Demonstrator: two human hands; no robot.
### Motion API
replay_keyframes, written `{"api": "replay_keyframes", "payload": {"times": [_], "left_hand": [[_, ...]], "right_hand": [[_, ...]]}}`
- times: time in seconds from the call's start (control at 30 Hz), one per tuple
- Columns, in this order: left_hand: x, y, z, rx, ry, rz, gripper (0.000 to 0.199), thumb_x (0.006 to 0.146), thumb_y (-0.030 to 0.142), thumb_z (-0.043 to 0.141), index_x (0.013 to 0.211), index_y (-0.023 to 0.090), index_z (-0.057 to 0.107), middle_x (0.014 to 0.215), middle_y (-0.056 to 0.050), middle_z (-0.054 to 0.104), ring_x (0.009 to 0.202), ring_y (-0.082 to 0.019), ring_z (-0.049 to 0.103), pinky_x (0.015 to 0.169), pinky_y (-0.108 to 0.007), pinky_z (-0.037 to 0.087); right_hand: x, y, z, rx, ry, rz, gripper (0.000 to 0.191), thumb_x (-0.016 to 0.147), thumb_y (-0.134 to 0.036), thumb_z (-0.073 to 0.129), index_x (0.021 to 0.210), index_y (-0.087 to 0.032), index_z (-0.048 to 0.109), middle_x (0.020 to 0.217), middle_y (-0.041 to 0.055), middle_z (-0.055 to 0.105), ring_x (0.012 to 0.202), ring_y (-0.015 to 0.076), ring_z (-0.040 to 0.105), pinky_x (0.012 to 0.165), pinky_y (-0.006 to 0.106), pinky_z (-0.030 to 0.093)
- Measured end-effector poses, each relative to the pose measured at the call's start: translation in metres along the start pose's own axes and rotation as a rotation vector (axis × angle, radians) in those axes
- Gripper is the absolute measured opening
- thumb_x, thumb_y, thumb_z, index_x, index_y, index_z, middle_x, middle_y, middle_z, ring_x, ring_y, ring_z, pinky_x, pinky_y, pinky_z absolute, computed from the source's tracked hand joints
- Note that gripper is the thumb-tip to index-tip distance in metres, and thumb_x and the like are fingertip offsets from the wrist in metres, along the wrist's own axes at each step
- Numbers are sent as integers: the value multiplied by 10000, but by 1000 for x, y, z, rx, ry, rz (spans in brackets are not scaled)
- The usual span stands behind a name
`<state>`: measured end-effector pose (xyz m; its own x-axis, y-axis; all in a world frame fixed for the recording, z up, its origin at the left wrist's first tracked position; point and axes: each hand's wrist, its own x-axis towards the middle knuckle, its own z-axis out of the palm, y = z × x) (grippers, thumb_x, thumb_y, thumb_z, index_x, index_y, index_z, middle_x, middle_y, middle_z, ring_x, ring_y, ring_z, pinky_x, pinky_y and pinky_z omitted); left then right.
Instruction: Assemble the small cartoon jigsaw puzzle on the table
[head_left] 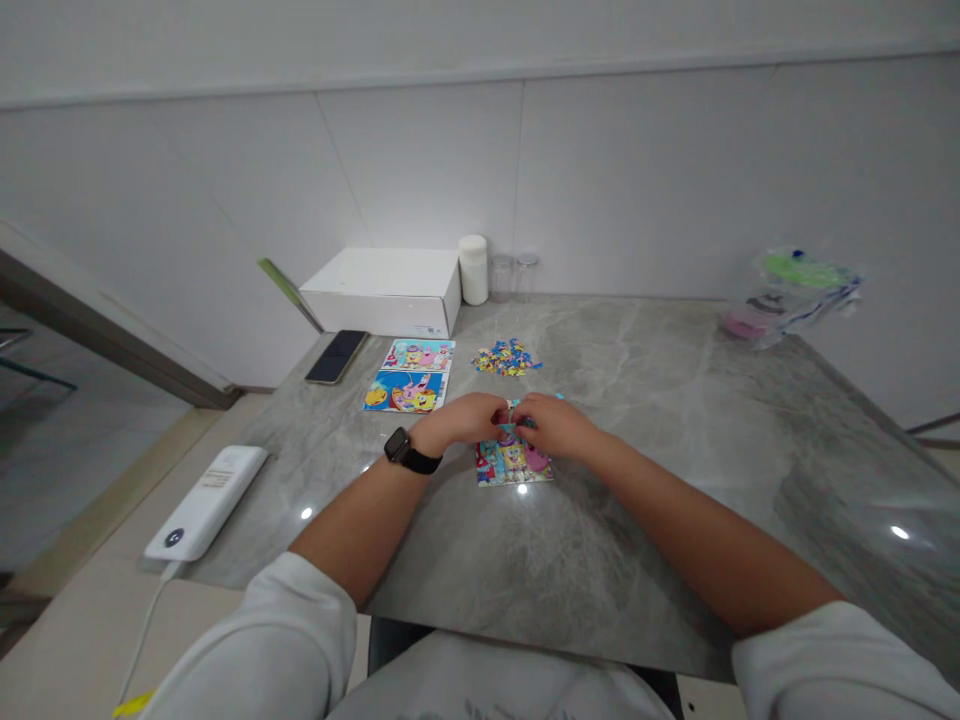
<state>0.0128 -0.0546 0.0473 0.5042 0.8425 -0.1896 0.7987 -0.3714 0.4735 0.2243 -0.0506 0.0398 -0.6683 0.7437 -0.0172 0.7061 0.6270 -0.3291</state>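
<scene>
A partly covered jigsaw puzzle (514, 464) with bright cartoon figures lies flat on the table in front of me. Over its far part, my left hand (474, 416) has its fingers curled, the tips at the puzzle's upper left. My right hand (556, 424) bends in from the other side, thumb and fingers drawn together close to the left fingertips. Whatever sits between the fingers of either hand is too small to make out. Beyond the hands is a pile of loose puzzle pieces (505, 357). A cartoon picture sheet (411, 376) with two scenes lies to the left.
On the grey marbled table (637, 370) a phone (337, 357) lies near a white box (382, 285). A white bottle (473, 270) and two clear glasses (514, 277) stand by the wall. A plastic bag (787, 295) is at the far right, a cabled power bank (208, 503) at the left edge.
</scene>
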Motion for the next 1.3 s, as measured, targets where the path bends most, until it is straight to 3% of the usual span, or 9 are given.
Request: {"api": "replay_keyframes", "payload": {"times": [0.17, 0.3, 0.53, 0.7, 0.9, 1.0, 1.17, 1.3], "left_hand": [[0, -14, -2, -152, -105, 124, 131, 855, 320, 686, 921, 216, 729, 795, 20, 717, 693, -154, 587, 637, -259, 374], [5, -16, -2, -169, -130, 121, 146, 836, 340, 712, 890, 211, 751, 791, 19, 727, 673, -149, 575, 644, -267, 372], [8, -19, -7, -389, -188, 150, 203, 835, 398, 745, 926, 218, 769, 823, 18, 741, 731, -152, 625, 675, -246, 431], [8, -20, -9, -506, -192, 149, 260, 817, 454, 788, 909, 212, 767, 819, 14, 739, 726, -155, 630, 683, -250, 459], [13, -24, -6, -499, -117, 185, 310, 856, 500, 755, 907, 194, 750, 793, 15, 702, 716, -150, 610, 686, -262, 462], [17, -27, -1, -559, -57, 160, 291, 877, 465, 732, 939, 182, 732, 829, -3, 713, 737, -155, 618, 698, -270, 481], [23, -29, 9, -564, 88, 136, 257, 916, 426, 678, 941, 172, 707, 830, -12, 684, 740, -148, 592, 679, -264, 472], [25, -25, 9, -576, 150, 175, 301, 932, 466, 666, 933, 165, 675, 790, 5, 626, 715, -135, 545, 656, -249, 446]], "right_hand": [[9, 6, -6, 227, -67, -25, 78, 893, -233, 705, 904, -230, 783, 878, 18, 773, 778, 171, 674, 707, 263, 439], [5, 9, -6, 359, -72, -28, 117, 909, -248, 664, 935, -225, 776, 833, 0, 771, 710, 155, 656, 665, 254, 427], [-1, 32, -5, 69, 52, 153, 215, 933, -214, 656, 1115, -217, 773, 986, 83, 787, 892, 227, 698, 777, 308, 467], [-1, 31, -5, 74, 127, 106, 313, 898, -103, 627, 1160, -216, 755, 1093, 96, 769, 973, 224, 689, 857, 311, 485], [2, 19, 3, 485, -19, 80, 226, 974, -391, 627, 1019, -204, 747, 864, 21, 769, 756, 176, 682, 676, 273, 476], [3, 19, 7, 564, -74, 145, 181, 906, -379, 707, 924, -199, 723, 769, 4, 745, 678, 168, 672, 625, 263, 465], [2, 23, 5, 534, 40, 120, 163, 899, -366, 686, 900, -205, 709, 752, -2, 721, 676, 160, 639, 629, 264, 456], [6, 31, 8, 703, 60, 170, 262, 875, -461, 688, 897, -200, 689, 707, -7, 679, 634, 155, 600, 584, 256, 445]]}}
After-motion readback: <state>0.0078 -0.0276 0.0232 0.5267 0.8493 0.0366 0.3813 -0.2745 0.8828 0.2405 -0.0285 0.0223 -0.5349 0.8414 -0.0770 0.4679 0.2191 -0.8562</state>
